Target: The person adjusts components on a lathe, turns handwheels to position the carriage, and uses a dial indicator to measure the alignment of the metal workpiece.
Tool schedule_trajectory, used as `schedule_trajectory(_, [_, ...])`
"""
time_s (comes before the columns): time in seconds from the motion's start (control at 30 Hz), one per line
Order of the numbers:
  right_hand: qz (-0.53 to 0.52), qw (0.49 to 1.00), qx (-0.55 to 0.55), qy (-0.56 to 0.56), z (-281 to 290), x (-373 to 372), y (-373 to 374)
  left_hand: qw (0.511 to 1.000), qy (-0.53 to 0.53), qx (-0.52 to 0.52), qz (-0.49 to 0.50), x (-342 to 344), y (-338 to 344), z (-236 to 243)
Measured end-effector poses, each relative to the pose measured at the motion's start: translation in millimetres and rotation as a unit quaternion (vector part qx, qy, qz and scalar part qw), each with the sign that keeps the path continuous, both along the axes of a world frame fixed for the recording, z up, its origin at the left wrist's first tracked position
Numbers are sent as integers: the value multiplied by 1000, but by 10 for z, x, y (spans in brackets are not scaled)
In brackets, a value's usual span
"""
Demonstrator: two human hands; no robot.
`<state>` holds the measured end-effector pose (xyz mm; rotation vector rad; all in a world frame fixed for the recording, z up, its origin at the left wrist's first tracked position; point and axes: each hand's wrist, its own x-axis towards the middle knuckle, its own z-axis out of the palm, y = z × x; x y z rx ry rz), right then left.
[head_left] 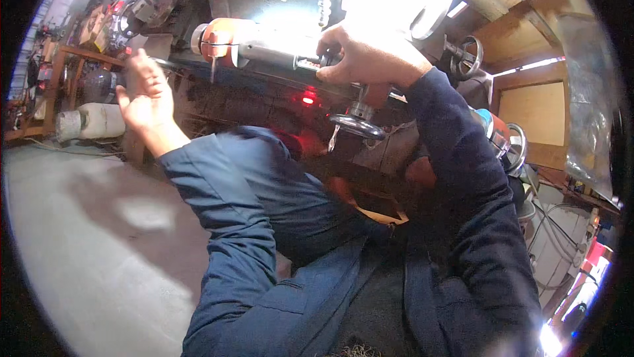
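My left hand (148, 96) is raised at the left with its fingers stretched out and nothing in it. My right hand (373, 56) reaches over the machine, thumb and fingers curled round a small dark part at the end of a grey metal cylinder (271, 46). That part is mostly hidden by the fingers. The cylinder runs left into an orange machine housing (222, 40) with a lever hanging below it. Under my right hand sits a dark handwheel (356, 127) with a shiny crank handle (333, 139) pointing down.
Another handwheel (470, 58) stands to the right, and a pale-rimmed wheel (517, 149) lies beyond my right arm. A red light (308, 100) glows below the machine. At the left are a whitish tank (102, 121) and a wooden frame (53, 86). Bright glare covers the top.
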<state>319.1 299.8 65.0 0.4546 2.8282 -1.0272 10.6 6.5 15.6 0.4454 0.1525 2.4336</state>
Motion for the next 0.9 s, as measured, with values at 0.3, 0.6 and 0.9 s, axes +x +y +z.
schedule_trajectory(0.3, [-30,998,-42,39,17,118,-2,789,93,-419,440,-21,679,-442])
schedule_trajectory(0.6, [-50,995,33,86,48,144,57,885,-5,-377,275,509,852,-255])
schedule_trajectory(0.9, [-42,997,9,59,106,180,12,926,144,-330,117,535,1129,-527])
